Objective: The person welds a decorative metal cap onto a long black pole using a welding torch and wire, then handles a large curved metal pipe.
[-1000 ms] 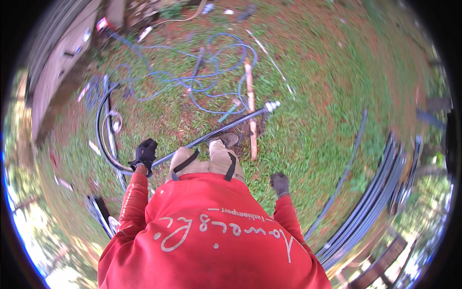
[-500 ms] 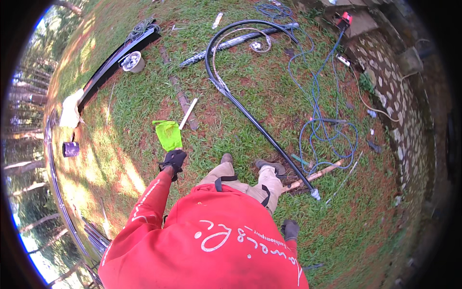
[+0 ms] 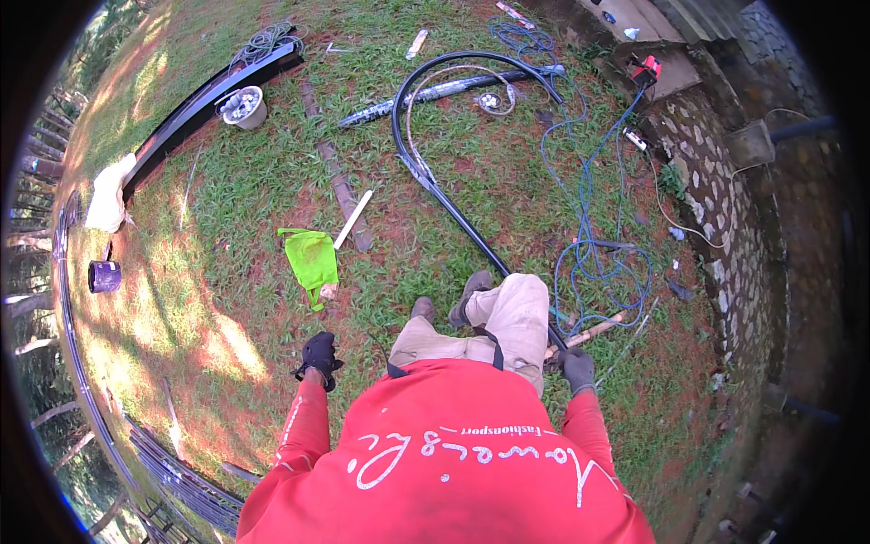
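Note:
My right hand (image 3: 577, 370), in a grey glove, is closed at the near end of a long black pipe (image 3: 471, 231). The pipe's tip is hidden under the hand, and my raised right knee covers a stretch of it. The far part of the pipe bends in a wide loop over the grass. My left hand (image 3: 317, 356), in a black glove, hangs over the grass left of my legs with its fingers curled and nothing seen in it. Ahead of it lies a bright green cloth bag (image 3: 311, 260) beside a white strip (image 3: 353, 220).
Blue hose (image 3: 589, 258) and a wooden pole (image 3: 594, 332) lie at my right, near a stone wall (image 3: 716, 199). Farther off are a grey pipe (image 3: 453, 88), a white bucket (image 3: 245, 108) and a dark metal channel (image 3: 199, 113). A purple can (image 3: 104, 276) stands left.
My left hand has drawn back from the green bag. The right hand has come forward to the pipe's near end. My right knee has lifted and the view has shifted.

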Demonstrator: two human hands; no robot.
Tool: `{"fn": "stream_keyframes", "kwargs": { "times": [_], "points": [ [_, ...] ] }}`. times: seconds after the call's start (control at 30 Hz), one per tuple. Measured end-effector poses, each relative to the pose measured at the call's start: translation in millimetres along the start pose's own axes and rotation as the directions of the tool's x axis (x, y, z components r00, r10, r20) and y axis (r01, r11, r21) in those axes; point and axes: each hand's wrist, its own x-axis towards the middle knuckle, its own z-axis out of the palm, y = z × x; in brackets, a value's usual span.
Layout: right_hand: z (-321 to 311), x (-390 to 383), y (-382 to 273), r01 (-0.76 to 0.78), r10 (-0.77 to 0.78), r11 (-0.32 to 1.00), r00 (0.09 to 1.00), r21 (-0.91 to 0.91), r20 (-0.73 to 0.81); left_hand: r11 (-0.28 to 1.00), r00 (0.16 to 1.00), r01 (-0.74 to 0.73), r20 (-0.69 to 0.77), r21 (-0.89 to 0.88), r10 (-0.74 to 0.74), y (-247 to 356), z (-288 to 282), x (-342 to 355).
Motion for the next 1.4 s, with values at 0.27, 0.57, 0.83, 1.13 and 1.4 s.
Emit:
{"fn": "stream_keyframes", "kwargs": {
  "times": [0.27,0.57,0.83,1.13,1.4],
  "points": [
    [-39.7,35.4,-80.5,-0.018,-0.003,0.991,0.988,-0.132,-0.155,0.963,0.989,0.145,0.0,-0.227,-0.149,64.1,85.8,-7.6],
    [-69.6,209.3,-50.1,-0.184,0.187,0.976,0.982,-0.118,0.019,0.961,0.969,0.242,-0.024,-0.137,-0.247,187.6,213.3,26.8],
    [-169.8,428.1,-133.1,-0.101,0.113,0.987,0.989,-0.124,0.091,0.962,0.937,0.265,-0.221,-0.06,-0.272,360.8,348.2,49.4],
    [-375.9,633.8,-332.3,0.058,-0.068,0.993,0.993,-0.102,-0.094,0.986,0.993,-0.005,-0.113,0.164,0.024,636.3,507.1,31.9],
    [-319.7,690.9,-443.3,0.079,-0.08,0.978,0.997,-0.195,0.005,0.976,0.977,0.17,-0.155,0.136,-0.149,687.7,538.4,97.7]
  ]
}}
